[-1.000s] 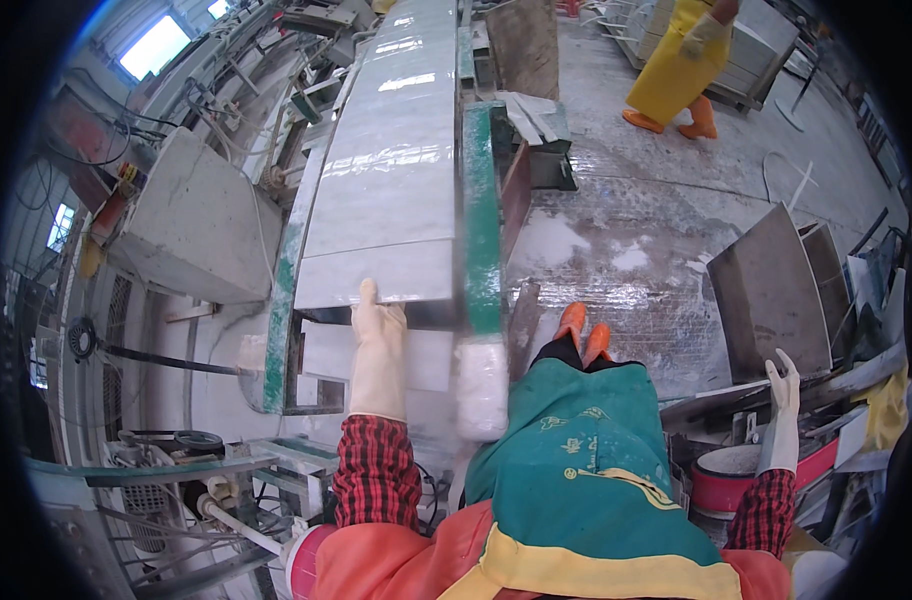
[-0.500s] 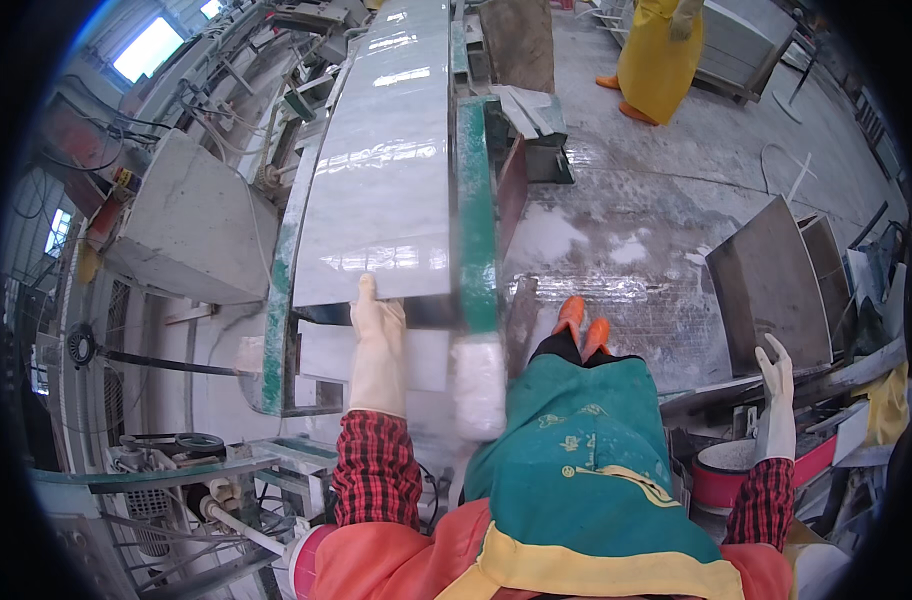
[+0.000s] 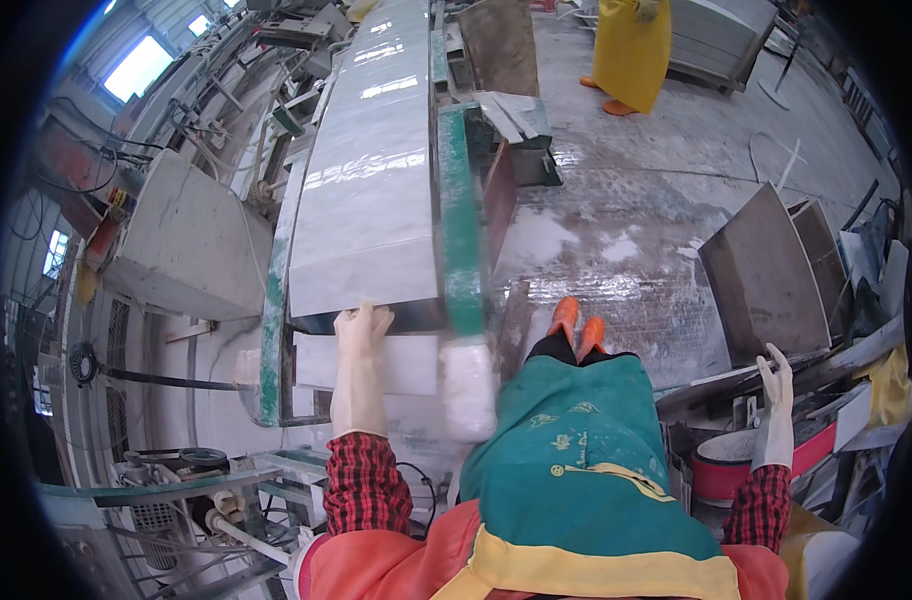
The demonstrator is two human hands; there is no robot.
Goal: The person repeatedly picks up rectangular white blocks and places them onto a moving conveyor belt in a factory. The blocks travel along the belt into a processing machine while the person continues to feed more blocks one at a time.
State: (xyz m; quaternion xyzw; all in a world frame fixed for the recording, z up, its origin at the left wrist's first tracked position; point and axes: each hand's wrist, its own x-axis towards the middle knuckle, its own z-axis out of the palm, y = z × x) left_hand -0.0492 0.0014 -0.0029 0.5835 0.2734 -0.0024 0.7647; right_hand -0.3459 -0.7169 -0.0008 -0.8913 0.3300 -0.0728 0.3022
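Observation:
A long pale stone slab with a glossy top lies on the conveyor, its near edge facing me. My left hand, in a cream rubber glove, is at the slab's near edge, fingers bent at the rim; the fingertips are partly hidden. My right hand, gloved alike, hangs in the air at my right with its fingers apart and holds nothing. Close to it is a red-sided round tub.
A green conveyor rail runs along the slab's right side, with a plastic-wrapped roller at its near end. Brown boards lean at the right. A person in a yellow apron stands at the far right.
My left hand has drawn back slightly; its thumb no longer lies over the slab's top. My view has shifted slightly. The right hand stays spread in about the same place.

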